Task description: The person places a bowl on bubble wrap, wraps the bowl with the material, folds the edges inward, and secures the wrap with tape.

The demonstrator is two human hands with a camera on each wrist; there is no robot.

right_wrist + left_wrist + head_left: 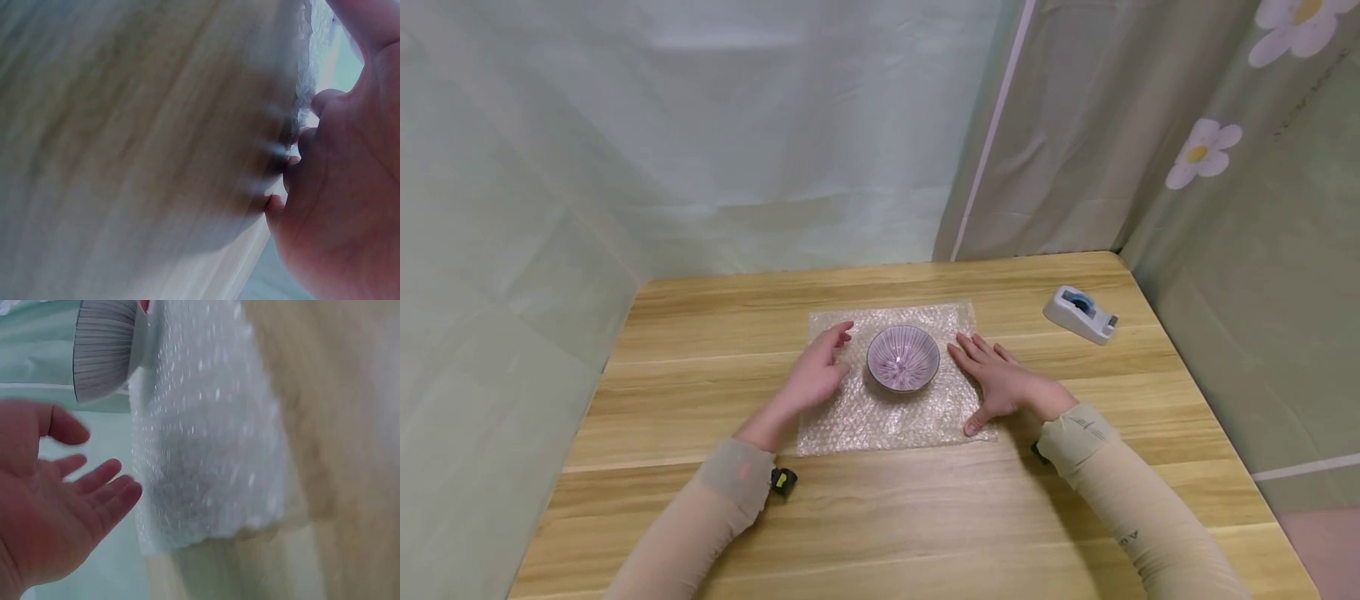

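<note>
Spreading its fingers, the right hand (1000,386) rests, gripping nothing, on the right edge of a bubble wrap sheet (880,427); the left hand (817,372), loose and empty, hovers over its left side. Between them, a purple-striped bowl (903,358) stands upright on the sheet. Farther right on the desk (895,517) sits a tape dispenser (1081,314).

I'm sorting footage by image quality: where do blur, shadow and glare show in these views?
Head: mostly clear, with bright glints on the bubble wrap and inside the bowl; left wrist: tabletop soft and smeared; right wrist: wood grain blurred, dark shadow beside the fingers.
</note>
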